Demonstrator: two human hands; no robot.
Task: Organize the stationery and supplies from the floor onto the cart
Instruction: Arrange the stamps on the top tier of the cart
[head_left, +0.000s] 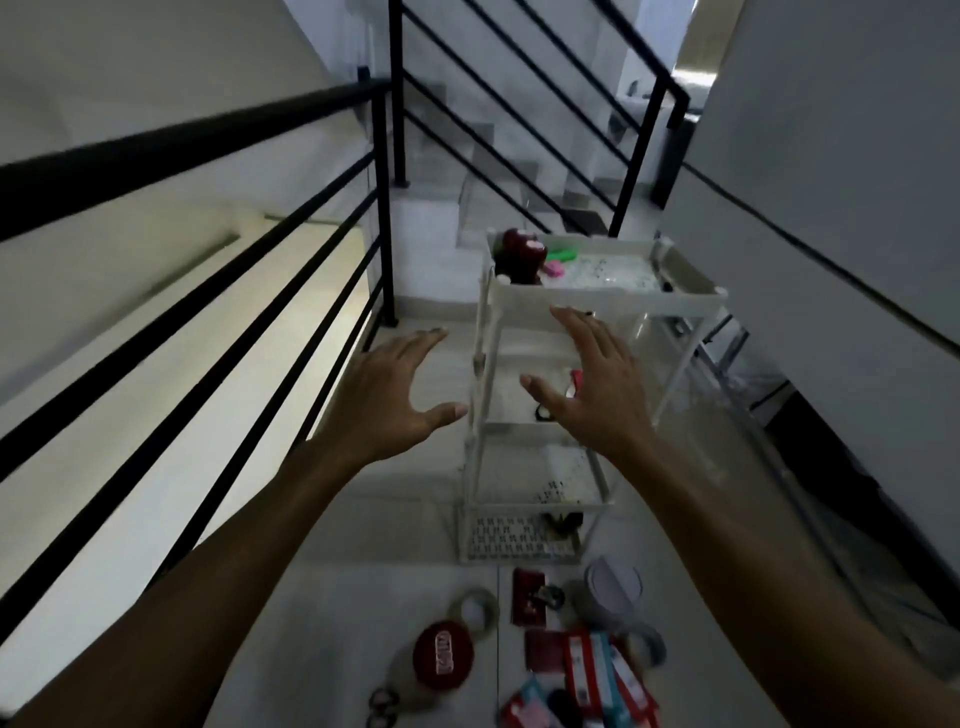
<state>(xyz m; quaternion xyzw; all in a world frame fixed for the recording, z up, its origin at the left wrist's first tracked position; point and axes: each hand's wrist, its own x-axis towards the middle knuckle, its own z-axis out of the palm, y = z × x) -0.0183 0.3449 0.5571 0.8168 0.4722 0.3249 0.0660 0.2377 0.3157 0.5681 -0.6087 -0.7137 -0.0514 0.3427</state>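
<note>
overhead, both hands reach forward with fingers spread wide and straight, gripping nothing: the left hand (400, 387) hangs over bare floor just left of the cart (566, 301), the right hand (592, 384) hovers in front of its middle shelves. the cart is white plastic with thin posts and shallow trays whose bottoms are perforated. its top tray carries a dark red round object (524, 249) at the left corner, with green and pink bits beside it; the rest of that tray is bare. a small red thing and a dark one lie on a middle shelf, partly hidden by the right hand.

the supplies lie on the pale tiled floor (363, 530) just before the cart's foot: a red round lid (443, 656), a clear tape roll (475, 608), a red flat pack (529, 597), a grey roll (608, 592), red and teal boxes (597, 670) crowded together, and black scissors handles (382, 706) at the lower edge. all are blurred.

a black metal railing (208, 228) runs along the left, close to the left arm, and turns up the stairs behind the cart. a plain wall closes in on the right. open floor remains between railing and cart.
</note>
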